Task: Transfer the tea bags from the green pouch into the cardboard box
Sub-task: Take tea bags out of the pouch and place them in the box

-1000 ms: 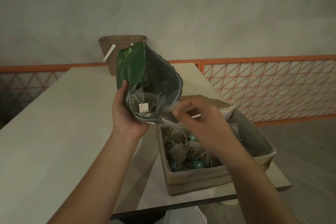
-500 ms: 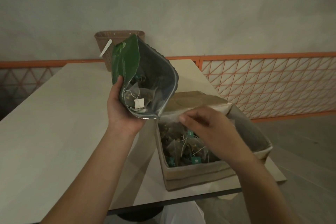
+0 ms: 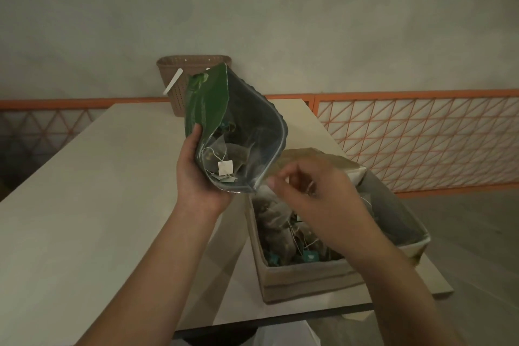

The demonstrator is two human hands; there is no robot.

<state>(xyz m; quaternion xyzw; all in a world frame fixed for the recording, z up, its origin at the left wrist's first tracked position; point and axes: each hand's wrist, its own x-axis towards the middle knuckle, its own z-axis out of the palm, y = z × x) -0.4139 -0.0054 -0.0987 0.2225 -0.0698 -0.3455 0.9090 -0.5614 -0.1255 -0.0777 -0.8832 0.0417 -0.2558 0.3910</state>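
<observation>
Head view, the only one, looks down on a pale, smooth table (image 3: 84,205) in dim light. Near the centre of the frame the left hand (image 3: 196,174) grips the green pouch (image 3: 207,104) by its lower edge, with the fingers curled round it. The pouch is tilted, and its wide mouth faces the camera. It is glossy green outside and grey, foil-like inside, with a ribbed zip strip along the rim. Some tea bags (image 3: 224,154) lie inside it, thin mesh pyramids with strings and a square white tag.

Just to the right and lower, the right hand (image 3: 314,194) is over the cardboard box (image 3: 306,278), its fingers bent together near the pouch mouth. I cannot tell if they pinch a bag or a string, because this part is blurred.

The box is matte brown, rectangular, with open flaps, and it stands at the lower right corner of the table. Many bags with teal tags already fill it.

I judge the transfer is well advanced, but the pouch is not yet empty.

At the top centre, behind the pouch, stands a brown woven basket (image 3: 174,76).
</observation>
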